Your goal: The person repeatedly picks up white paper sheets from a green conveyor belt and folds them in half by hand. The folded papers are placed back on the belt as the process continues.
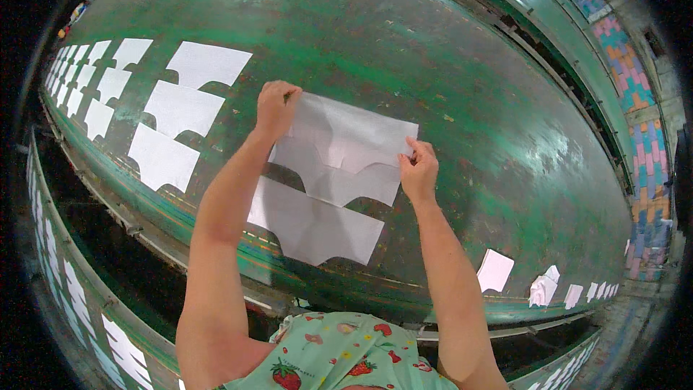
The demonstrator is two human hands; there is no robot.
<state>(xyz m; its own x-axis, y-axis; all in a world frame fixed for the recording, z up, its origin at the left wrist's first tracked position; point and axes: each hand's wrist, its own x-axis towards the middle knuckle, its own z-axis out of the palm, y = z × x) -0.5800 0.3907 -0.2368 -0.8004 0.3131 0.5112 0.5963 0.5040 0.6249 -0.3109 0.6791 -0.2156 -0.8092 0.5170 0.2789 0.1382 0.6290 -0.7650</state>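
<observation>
A white cut fabric piece (361, 124) is stretched between my hands, with curved notches along its lower edge. My left hand (276, 110) is closed on its upper left corner, and my right hand (420, 167) pinches its right corner. Partly covered by it, a second notched fabric piece (354, 186) lies on the green table (505, 137). Nearer to me, a third fabric piece (325, 235) lies flat, its left part hidden by my left forearm.
Left of my hands, white fabric pieces (184, 105) lie in columns running off to the far left. At the right near edge sit a white fabric stack (495, 270), a crumpled white cloth (543, 287) and several small white pieces (573, 296). Another table with white pieces (126, 347) stands lower left.
</observation>
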